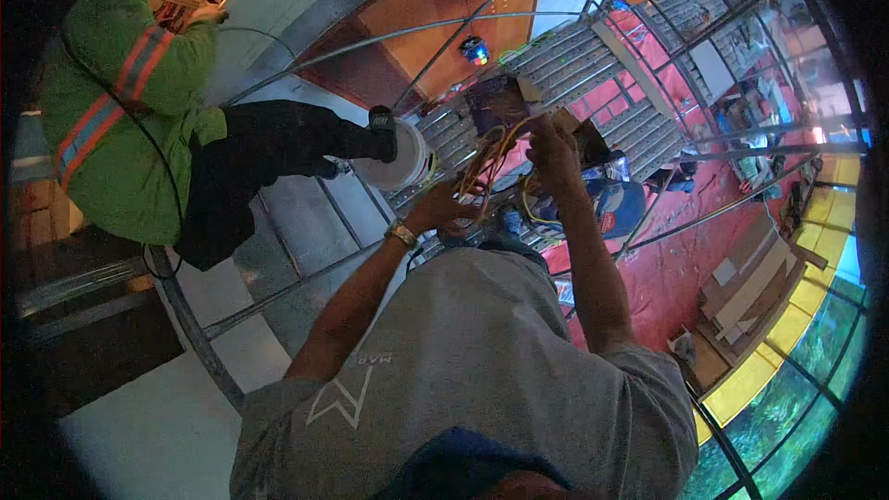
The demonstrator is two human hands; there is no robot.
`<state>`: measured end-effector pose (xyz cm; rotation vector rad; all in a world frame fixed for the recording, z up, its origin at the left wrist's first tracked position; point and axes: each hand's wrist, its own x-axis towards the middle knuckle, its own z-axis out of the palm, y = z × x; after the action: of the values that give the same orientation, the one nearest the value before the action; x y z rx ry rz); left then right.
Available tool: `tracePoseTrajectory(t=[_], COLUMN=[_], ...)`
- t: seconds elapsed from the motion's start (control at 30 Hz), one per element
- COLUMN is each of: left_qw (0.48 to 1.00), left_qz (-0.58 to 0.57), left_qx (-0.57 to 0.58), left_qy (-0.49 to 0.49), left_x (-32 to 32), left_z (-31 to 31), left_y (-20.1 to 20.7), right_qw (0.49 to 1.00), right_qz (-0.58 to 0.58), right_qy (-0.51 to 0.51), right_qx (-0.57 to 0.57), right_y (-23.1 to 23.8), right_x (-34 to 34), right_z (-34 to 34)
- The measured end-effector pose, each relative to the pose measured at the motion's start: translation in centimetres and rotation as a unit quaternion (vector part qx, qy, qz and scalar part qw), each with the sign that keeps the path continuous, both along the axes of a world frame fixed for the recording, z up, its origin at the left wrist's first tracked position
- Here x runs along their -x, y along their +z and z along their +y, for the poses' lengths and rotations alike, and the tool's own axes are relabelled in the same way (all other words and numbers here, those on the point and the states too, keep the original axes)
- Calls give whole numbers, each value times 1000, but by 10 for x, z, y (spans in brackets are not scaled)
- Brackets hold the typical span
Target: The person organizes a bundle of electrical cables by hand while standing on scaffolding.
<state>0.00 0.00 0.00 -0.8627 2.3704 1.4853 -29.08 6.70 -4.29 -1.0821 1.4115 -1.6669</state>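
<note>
Yellow cord spans both hands' fingers; white bucket looks closed.

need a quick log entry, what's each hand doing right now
Left hand: closed around looped yellow cord.
Right hand: closed, apparently on the upper end of the same cord.

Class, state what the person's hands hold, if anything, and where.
A looped yellow cord: left hand at the near side of its loops, right hand at the far side.
</note>
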Motion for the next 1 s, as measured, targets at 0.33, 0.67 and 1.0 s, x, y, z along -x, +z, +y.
tracePoseTrajectory(t=[0.33, 0.67, 1.0], left_qw=[982, 981, 771], left_qz=[138, 175, 268], left_qx=[34, -5, -367], left_qy=[126, 87, 447], left_x=[27, 7, -18], left_z=[-8, -4, -52], left_y=[36, 29, 66], right_qw=[976, 986, 889], right_qz=[-190, -52, 389], right_qy=[38, 61, 207], right_qx=[-97, -149, -124], right_y=[59, 82, 81], right_x=[-26, 14, 57], right_z=[-20, 0, 26])
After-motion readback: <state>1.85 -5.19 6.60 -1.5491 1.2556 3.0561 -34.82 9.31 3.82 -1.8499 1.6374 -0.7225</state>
